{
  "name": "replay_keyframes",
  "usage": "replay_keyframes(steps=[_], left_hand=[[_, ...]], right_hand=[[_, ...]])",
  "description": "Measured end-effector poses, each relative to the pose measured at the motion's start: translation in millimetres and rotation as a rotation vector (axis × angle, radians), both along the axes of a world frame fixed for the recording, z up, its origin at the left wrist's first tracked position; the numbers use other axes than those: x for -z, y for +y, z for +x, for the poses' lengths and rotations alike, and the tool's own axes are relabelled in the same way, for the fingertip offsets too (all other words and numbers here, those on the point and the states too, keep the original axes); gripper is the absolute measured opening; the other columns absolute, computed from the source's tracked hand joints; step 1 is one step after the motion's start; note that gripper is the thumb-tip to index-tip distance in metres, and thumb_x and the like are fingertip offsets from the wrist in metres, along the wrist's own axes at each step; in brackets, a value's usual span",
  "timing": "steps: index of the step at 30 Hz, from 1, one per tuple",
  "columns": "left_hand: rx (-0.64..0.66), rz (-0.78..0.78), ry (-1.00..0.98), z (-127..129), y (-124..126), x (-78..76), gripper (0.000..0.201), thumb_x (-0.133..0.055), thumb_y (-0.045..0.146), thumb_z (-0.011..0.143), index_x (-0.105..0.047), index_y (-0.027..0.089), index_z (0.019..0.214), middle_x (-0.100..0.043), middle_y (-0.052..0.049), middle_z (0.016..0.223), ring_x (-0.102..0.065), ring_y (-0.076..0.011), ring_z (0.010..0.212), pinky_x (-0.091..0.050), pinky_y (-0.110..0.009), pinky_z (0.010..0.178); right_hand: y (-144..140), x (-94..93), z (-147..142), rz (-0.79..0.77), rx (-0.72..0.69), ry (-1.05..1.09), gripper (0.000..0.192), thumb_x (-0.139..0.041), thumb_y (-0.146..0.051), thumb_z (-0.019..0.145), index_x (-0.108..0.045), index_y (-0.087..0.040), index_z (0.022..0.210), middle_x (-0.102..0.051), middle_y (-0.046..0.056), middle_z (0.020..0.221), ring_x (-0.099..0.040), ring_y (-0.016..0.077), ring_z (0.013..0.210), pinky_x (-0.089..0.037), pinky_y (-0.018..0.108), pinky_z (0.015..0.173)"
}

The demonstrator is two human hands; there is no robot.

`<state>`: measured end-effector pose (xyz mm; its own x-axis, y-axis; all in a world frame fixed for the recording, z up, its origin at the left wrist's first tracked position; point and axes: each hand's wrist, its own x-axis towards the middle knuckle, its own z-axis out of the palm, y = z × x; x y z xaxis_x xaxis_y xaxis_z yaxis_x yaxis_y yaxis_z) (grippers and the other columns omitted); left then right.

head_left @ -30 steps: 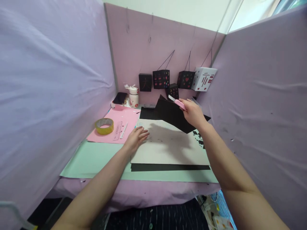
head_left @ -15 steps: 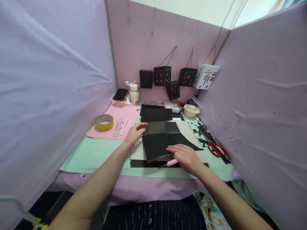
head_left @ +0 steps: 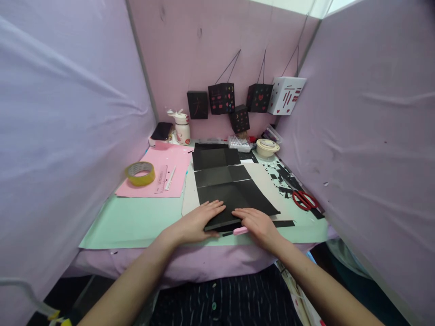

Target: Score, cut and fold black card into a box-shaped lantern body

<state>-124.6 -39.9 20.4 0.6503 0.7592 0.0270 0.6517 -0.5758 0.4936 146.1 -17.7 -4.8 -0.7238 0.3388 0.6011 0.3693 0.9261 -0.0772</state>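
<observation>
A sheet of black card (head_left: 227, 194) with creases lies over a pale board (head_left: 261, 179), its near edge folded up into a narrow strip. My left hand (head_left: 200, 219) rests on the card's near left corner, fingers stretched flat on top and the thumb by the near edge. On the same edge, further right, my right hand (head_left: 256, 224) touches the card with its fingertips. Tucked in that hand is a pink craft knife (head_left: 240, 230), its dark tip pointing left; most of its handle is hidden by the palm. A black strip (head_left: 283, 223) shows under the board.
Yellow tape (head_left: 140, 174), a clear ruler (head_left: 161, 181) and a white pen (head_left: 170, 178) lie on pink paper (head_left: 163, 156) at left. Red-handled scissors (head_left: 305, 200) and black scraps lie right. Behind stand a bottle (head_left: 182, 131) and tape rolls (head_left: 267, 147); several box lanterns (head_left: 221, 98) hang.
My left hand has come from the card's far left side to its near left corner. The black card lies flatter, and my right hand stays at the near edge with the craft knife.
</observation>
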Motion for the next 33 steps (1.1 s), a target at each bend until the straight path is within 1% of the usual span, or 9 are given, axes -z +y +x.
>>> replay_keyframes(steps=[4, 10, 15, 18, 21, 25, 28, 30, 33], left_hand=[[-0.055, 0.054, 0.055, 0, 5, 9.8, 0.086, -0.044, -0.004, 0.065, -0.037, 0.023, 0.146, -0.030, -0.004, 0.156, -0.025, -0.0170, 0.145, -0.020, -0.041, 0.119], [-0.060, 0.109, 0.090, -1, 4, 18.4, 0.093, -0.038, -0.006, 0.058, -0.038, 0.024, 0.146, -0.030, -0.002, 0.155, -0.024, -0.0153, 0.145, -0.020, -0.041, 0.119], [-0.050, 0.075, 0.051, -4, 2, 13.5, 0.089, -0.039, -0.005, 0.061, -0.042, 0.028, 0.144, -0.031, 0.000, 0.154, -0.026, -0.0159, 0.144, -0.020, -0.043, 0.119], [-0.045, 0.002, -0.082, -9, 1, 9.2, 0.079, -0.044, 0.000, 0.069, -0.045, 0.030, 0.142, -0.040, 0.001, 0.150, -0.034, -0.0171, 0.141, -0.022, -0.043, 0.118], [-0.157, -0.097, -0.282, -13, 4, 5.7, 0.050, -0.047, 0.018, 0.088, -0.053, 0.031, 0.136, -0.053, 0.000, 0.141, -0.047, -0.0208, 0.133, -0.030, -0.044, 0.115], [-0.319, -0.199, -0.450, -17, 14, 0.3, 0.032, -0.052, 0.038, 0.091, -0.070, 0.028, 0.115, -0.071, -0.002, 0.114, -0.065, -0.0276, 0.109, -0.049, -0.044, 0.097], [-0.451, -0.183, -0.568, -16, 25, -3.8, 0.028, -0.062, 0.040, 0.084, -0.073, 0.022, 0.103, -0.074, -0.005, 0.098, -0.067, -0.0296, 0.099, -0.052, -0.042, 0.090], [-0.589, -0.166, -0.648, -13, 32, -4.9, 0.040, -0.068, 0.038, 0.078, -0.068, 0.019, 0.114, -0.072, -0.008, 0.103, -0.066, -0.0303, 0.102, -0.051, -0.043, 0.092], [-0.809, -0.108, -0.643, -6, 38, -2.7, 0.070, -0.073, 0.037, 0.074, -0.048, 0.017, 0.136, -0.068, -0.012, 0.109, -0.064, -0.0318, 0.105, -0.048, -0.045, 0.094]], right_hand=[[11, 1.1, 33, -0.079, 0.046, 0.011, 0.017, -0.049, -0.010, 0.089, -0.059, -0.020, 0.098, -0.066, 0.011, 0.124, -0.059, 0.0212, 0.120, -0.049, 0.047, 0.101], [26, 11.0, 79, -0.142, 0.213, 0.003, 0.023, -0.048, -0.010, 0.090, -0.061, -0.020, 0.107, -0.069, 0.010, 0.119, -0.063, 0.0222, 0.115, -0.049, 0.049, 0.101], [19, 15.3, 81, -0.146, 0.232, 0.149, 0.023, -0.047, -0.010, 0.089, -0.064, -0.022, 0.098, -0.075, 0.007, 0.099, -0.070, 0.0213, 0.092, -0.057, 0.042, 0.083], [13, 7.5, 81, -0.294, 0.270, 0.254, 0.011, -0.052, -0.016, 0.089, -0.059, -0.023, 0.086, -0.075, 0.007, 0.094, -0.070, 0.0219, 0.086, -0.056, 0.040, 0.078], [18, -5.2, 83, -0.567, 0.309, 0.467, 0.024, -0.064, -0.024, 0.085, -0.042, -0.025, 0.074, -0.073, 0.009, 0.105, -0.069, 0.0240, 0.095, -0.053, 0.040, 0.082], [41, -18.1, 80, -0.856, 0.294, 0.669, 0.039, -0.070, -0.031, 0.075, -0.032, -0.025, 0.073, -0.072, 0.010, 0.108, -0.065, 0.0273, 0.106, -0.050, 0.040, 0.084], [57, -19.6, 66, -0.862, 0.537, 0.579, 0.035, -0.068, -0.038, 0.074, -0.036, -0.024, 0.069, -0.067, 0.003, 0.074, -0.065, 0.0233, 0.076, -0.047, 0.033, 0.067], [63, -17.3, 56, -0.807, 0.720, 0.500, 0.035, -0.067, -0.044, 0.073, -0.039, -0.023, 0.066, -0.057, -0.001, 0.062, -0.057, 0.0192, 0.061, -0.043, 0.031, 0.060], [65, -11.2, 43, -0.721, 0.877, 0.415, 0.032, -0.066, -0.045, 0.073, -0.043, -0.023, 0.068, -0.056, -0.001, 0.062, -0.054, 0.0190, 0.060, -0.040, 0.031, 0.059]])
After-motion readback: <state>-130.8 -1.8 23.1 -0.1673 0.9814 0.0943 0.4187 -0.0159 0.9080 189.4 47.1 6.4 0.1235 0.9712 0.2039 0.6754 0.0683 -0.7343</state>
